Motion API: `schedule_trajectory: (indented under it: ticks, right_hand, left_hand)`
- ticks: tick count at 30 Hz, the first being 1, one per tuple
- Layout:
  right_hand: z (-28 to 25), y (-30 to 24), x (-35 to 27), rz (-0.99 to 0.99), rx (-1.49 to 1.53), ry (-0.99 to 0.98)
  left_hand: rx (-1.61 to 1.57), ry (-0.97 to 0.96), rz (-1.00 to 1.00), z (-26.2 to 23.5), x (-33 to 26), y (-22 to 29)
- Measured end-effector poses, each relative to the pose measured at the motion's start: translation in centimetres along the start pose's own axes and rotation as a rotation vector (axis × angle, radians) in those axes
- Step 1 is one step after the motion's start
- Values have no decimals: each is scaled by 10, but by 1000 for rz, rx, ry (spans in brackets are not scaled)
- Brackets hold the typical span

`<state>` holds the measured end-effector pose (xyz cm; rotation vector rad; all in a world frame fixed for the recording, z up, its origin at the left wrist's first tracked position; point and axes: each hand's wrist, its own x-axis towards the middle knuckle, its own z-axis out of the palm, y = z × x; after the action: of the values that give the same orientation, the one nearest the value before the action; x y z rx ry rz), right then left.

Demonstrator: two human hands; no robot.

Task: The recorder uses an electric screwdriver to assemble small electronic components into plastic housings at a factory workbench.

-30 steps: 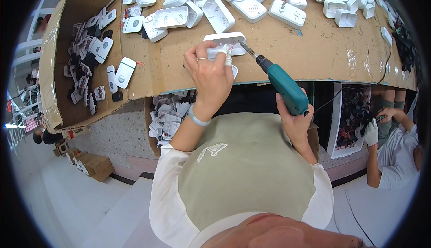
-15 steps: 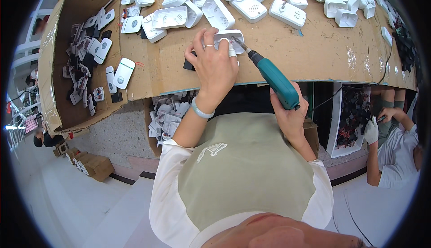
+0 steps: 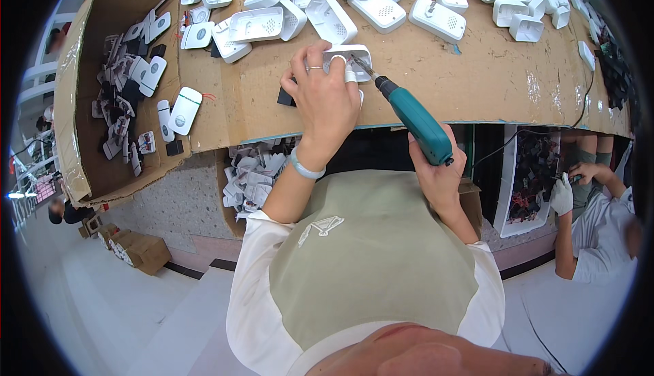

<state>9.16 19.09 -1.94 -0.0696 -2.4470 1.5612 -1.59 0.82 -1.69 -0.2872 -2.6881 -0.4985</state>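
Note:
A white plastic housing (image 3: pixel 364 54) lies on the cardboard-covered table with its hollow side up. My left hand (image 3: pixel 323 97) presses it down, fingers bent over its left part and thumb inside; a ring and a white finger wrap show. In my right hand (image 3: pixel 439 171) is a green electric screwdriver (image 3: pixel 419 120), gripped by its rear end and slanting up to the left. Its bit reaches into the housing, beside my left fingers. The exact spot under the tip is too small to make out. A small black piece (image 3: pixel 286 97) sits partly behind my left hand.
Many white housings (image 3: pixel 255 25) are spread along the table's far side. At the left a cardboard box (image 3: pixel 71 103) holds white and black parts; a white doorbell-like unit (image 3: pixel 185 110) lies beside it. A cable (image 3: pixel 590 90) runs down the right. A co-worker (image 3: pixel 599 233) sits at the right by a white bin (image 3: pixel 507 202).
Both hands, the screwdriver and the housing stay in almost the same place. The box and loose units at the left appear slightly further left in the view.

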Motion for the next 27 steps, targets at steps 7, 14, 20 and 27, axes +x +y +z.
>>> schedule_trajectory:
  ticks: [7, 14, 20, 27]
  right_hand:
    - [0, 0, 1, -2, -5, -7]
    - [-4, 4, -2, 23, -29, -54]
    - [-4, 1, -1, 6, -31, -50]
    - [-5, 3, -3, 33, -33, -60]
  left_hand:
    - [-10, -24, -11, 1, -1, 0]
    - [-1, -10, -7, 0, -1, 1]
    - [4, -17, -9, 0, 0, 1]
    - [6, -24, -14, 0, 0, 2]
